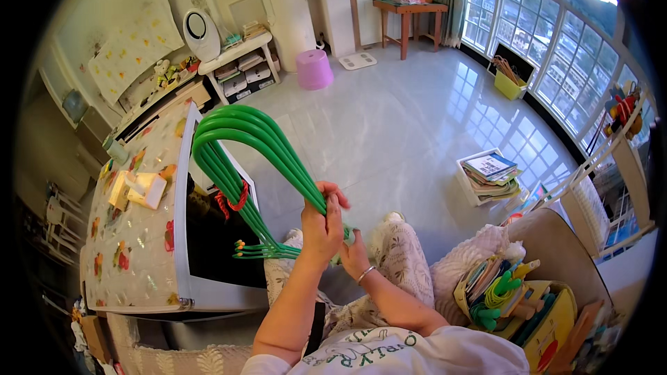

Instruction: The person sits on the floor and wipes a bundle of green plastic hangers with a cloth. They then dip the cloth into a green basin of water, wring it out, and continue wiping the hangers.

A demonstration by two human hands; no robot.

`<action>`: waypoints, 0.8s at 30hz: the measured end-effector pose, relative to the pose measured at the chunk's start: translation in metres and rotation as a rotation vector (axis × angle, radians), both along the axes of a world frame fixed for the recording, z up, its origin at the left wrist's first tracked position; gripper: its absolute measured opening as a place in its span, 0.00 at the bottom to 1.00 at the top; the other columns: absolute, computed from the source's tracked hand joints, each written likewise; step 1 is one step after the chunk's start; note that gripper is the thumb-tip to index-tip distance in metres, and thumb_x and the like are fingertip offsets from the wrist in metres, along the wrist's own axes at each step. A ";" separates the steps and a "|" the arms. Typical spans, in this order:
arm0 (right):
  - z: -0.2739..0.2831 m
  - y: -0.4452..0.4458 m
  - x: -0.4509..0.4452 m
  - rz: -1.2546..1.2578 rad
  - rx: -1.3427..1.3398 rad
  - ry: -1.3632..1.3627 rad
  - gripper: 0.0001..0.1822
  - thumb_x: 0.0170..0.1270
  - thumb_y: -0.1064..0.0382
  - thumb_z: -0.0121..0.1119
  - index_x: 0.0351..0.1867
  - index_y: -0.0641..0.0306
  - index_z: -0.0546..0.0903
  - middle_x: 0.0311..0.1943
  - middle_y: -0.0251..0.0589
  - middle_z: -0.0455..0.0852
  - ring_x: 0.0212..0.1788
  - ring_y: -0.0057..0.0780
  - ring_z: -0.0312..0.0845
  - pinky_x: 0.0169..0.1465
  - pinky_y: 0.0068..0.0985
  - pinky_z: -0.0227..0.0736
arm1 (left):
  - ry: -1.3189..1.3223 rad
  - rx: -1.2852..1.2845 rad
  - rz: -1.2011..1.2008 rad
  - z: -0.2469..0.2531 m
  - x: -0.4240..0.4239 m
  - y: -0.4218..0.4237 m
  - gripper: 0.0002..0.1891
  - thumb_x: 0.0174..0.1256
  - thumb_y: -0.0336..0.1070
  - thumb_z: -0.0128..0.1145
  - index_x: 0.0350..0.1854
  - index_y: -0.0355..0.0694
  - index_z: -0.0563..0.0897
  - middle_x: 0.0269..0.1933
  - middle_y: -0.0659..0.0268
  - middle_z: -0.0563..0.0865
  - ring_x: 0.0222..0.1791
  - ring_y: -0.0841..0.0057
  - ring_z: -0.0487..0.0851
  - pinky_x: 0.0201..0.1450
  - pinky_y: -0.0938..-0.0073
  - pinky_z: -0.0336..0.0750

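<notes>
A bundle of green plastic-coated clothes hangers (250,125) rises in front of my body, its rounded end tilted up and to the left. Red cord (237,200) is tied around one side of the bundle. The thin hook ends (260,251), some tipped orange, point left above my lap. My left hand (320,226) is wrapped around the other side of the hangers. Just below and to its right, my right hand (357,258), with a bracelet at the wrist, pinches a pale green piece (348,234); my hands partly hide what it is.
At left stands a table with a fruit-patterned cover (140,250), bearing a tissue box (148,190). A white bin of books (471,187) is on the floor at right. Beside me sits a yellow holder (552,317) with various items. Farther off are a purple stool (314,70) and wooden table (411,9).
</notes>
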State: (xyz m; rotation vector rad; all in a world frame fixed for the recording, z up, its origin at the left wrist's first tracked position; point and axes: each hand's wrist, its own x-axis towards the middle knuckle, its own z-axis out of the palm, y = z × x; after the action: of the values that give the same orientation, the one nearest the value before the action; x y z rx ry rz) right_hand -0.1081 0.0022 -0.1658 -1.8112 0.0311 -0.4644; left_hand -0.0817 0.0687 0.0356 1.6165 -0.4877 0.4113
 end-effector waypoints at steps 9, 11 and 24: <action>0.002 0.020 0.037 0.130 0.370 -0.042 0.10 0.53 0.71 0.52 0.39 0.65 0.74 0.35 0.54 0.77 0.38 0.51 0.73 0.38 0.40 0.67 | 0.102 -0.027 -0.078 -0.053 0.020 -0.007 0.05 0.69 0.30 0.44 0.42 0.36 0.67 0.30 0.66 0.75 0.30 0.82 0.73 0.36 0.81 0.67; 0.057 0.014 0.034 0.153 0.312 -0.101 0.07 0.54 0.70 0.54 0.35 0.64 0.76 0.33 0.52 0.78 0.37 0.48 0.74 0.38 0.39 0.67 | 0.132 0.089 -0.049 -0.067 0.024 -0.003 0.07 0.67 0.28 0.45 0.45 0.35 0.67 0.40 0.59 0.79 0.43 0.75 0.76 0.51 0.75 0.67; -0.030 0.003 0.033 -0.082 0.088 0.029 0.13 0.55 0.66 0.57 0.42 0.64 0.75 0.36 0.54 0.76 0.38 0.55 0.72 0.39 0.43 0.68 | 0.178 -0.050 -0.201 -0.065 0.034 -0.020 0.05 0.70 0.27 0.40 0.44 0.36 0.67 0.47 0.50 0.80 0.48 0.65 0.79 0.57 0.67 0.69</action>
State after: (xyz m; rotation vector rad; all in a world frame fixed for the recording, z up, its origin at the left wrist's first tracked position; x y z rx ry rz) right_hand -0.0751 0.0051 -0.1956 -1.7348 0.1438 -0.4879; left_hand -0.0473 0.0487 -0.0293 1.5230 -0.4949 0.1263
